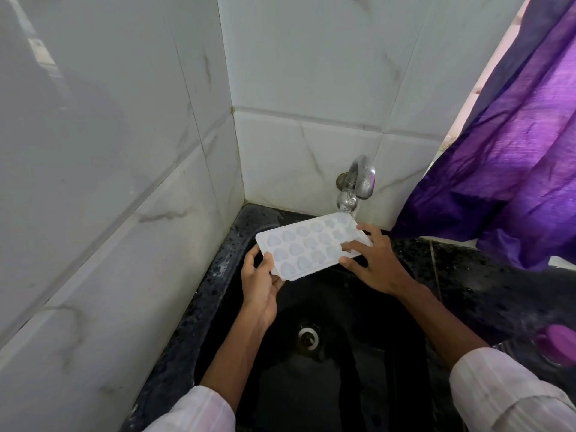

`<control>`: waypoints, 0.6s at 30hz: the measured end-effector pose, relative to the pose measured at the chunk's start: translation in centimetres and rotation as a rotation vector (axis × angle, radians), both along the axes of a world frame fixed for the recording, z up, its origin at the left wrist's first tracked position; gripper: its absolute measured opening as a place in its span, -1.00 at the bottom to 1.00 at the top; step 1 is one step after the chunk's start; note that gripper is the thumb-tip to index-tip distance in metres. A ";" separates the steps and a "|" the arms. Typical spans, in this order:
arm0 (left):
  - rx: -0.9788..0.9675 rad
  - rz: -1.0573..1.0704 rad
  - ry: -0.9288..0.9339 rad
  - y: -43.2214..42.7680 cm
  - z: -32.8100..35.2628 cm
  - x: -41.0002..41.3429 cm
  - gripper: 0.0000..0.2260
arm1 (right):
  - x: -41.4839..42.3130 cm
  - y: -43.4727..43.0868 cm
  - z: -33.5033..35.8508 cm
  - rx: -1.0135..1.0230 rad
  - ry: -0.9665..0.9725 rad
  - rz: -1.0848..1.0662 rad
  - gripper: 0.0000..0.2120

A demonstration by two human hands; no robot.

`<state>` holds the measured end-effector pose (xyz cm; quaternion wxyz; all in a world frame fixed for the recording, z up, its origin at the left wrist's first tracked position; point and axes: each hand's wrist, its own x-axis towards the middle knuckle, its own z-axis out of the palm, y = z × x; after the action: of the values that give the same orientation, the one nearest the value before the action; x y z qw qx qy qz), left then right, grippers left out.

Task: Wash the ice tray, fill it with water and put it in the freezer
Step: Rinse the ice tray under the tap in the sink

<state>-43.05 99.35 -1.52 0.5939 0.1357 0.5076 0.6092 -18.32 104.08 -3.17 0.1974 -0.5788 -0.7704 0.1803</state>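
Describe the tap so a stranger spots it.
Find the white tiled wall behind the black sink. Low on it, left of the purple curtain, sits the tap. Nothing else on that wall is shiny metal; it curves down over the white ice tray.

Single head cam is looking forward and down from close above the black sink (358, 322), facing the tiled corner (237, 151) with the tap (355, 185).
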 end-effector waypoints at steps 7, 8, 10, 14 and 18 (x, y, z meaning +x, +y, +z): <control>0.002 -0.015 0.015 -0.5 0.0 0.5 -0.75 | 0.2 -0.5 -0.3 0.012 -0.007 -0.017 -0.69; 0.007 -0.021 0.025 -0.6 0.1 0.4 -0.75 | 0.3 -0.6 -0.4 0.005 -0.008 -0.019 -0.69; 0.024 -0.037 0.051 -0.9 0.2 0.3 -0.74 | 0.5 -1.0 -0.6 -0.007 -0.003 -0.017 -0.69; 0.110 -0.085 0.179 -1.7 0.3 0.1 -0.70 | 0.9 -1.7 -1.5 -0.046 0.009 0.000 -0.70; 0.270 -0.127 0.414 -2.8 -0.5 -0.1 -0.68 | 0.7 -2.9 -2.9 -0.050 0.103 -0.045 -0.76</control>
<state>-43.17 96.51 -2.06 0.4911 0.3673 0.5227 0.5923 -17.58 101.14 -6.03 0.2263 -0.5906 -0.7414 0.2244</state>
